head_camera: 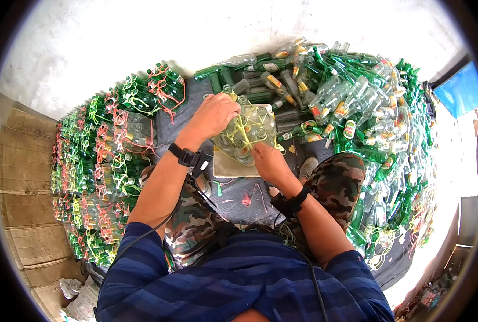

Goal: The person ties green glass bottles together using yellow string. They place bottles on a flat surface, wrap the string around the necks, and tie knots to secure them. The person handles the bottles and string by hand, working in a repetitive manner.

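A bundle of clear glass bottles (260,133) stands upright between my knees, necks up, on a cream-coloured slab (231,170). Yellow-green plastic string (245,136) criss-crosses around the necks. My left hand (218,113) is over the far left of the bundle, fingers closed on the string and hiding some of the necks. At the near right corner, my right hand (272,163) pinches strands of the same string, which run taut between the bottles. A single bottle neck (227,88) shows just beyond my left hand.
Tied bundles of bottles (138,133), strung in red and yellow-green, are massed on the left. Loose green and clear bottles (343,100) are heaped on the right. A white wall (223,28) is behind; dark sheeting (239,205) with string scraps covers the floor.
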Available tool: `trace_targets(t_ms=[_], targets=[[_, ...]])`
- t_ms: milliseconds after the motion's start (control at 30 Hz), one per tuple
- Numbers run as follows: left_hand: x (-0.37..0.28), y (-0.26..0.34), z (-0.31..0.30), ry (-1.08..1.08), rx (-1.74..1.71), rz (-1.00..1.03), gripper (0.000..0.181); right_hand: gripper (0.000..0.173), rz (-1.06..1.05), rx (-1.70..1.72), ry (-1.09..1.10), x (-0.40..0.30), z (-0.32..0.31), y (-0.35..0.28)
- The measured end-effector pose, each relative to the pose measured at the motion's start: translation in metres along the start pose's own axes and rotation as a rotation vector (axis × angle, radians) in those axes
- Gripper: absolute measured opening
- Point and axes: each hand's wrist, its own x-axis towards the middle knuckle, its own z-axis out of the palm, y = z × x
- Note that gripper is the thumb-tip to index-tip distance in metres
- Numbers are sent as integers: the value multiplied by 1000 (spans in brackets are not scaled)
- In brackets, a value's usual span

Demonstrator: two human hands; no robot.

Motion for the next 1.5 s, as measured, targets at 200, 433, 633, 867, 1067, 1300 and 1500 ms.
trace_targets(t_ms=[200,433,633,867,1067,1300,1500], targets=[[10,-15,11,-92,-117,-40,19,18,-81,-43,62,0,5,2],[23,-15,11,-194,-277,-177,23,16,-120,-179,104,-2,5,0],[28,-17,16,-238,-313,-236,20,16,-128,-196,108,-4,3,-5],[28,-15,19,-231,-412,-255,14,20,-121,-175,120,-2,1,4],[21,-27,33,-251,-404,-183,18,23,-122,-172,71,-3,-11,6],[17,-25,35,-213,-374,-103,20,24,-84,-182,-2,-5,-26,7],[8,-16,33,-17,-246,105,23,26,-91,-154,-22,-5,-32,14]])
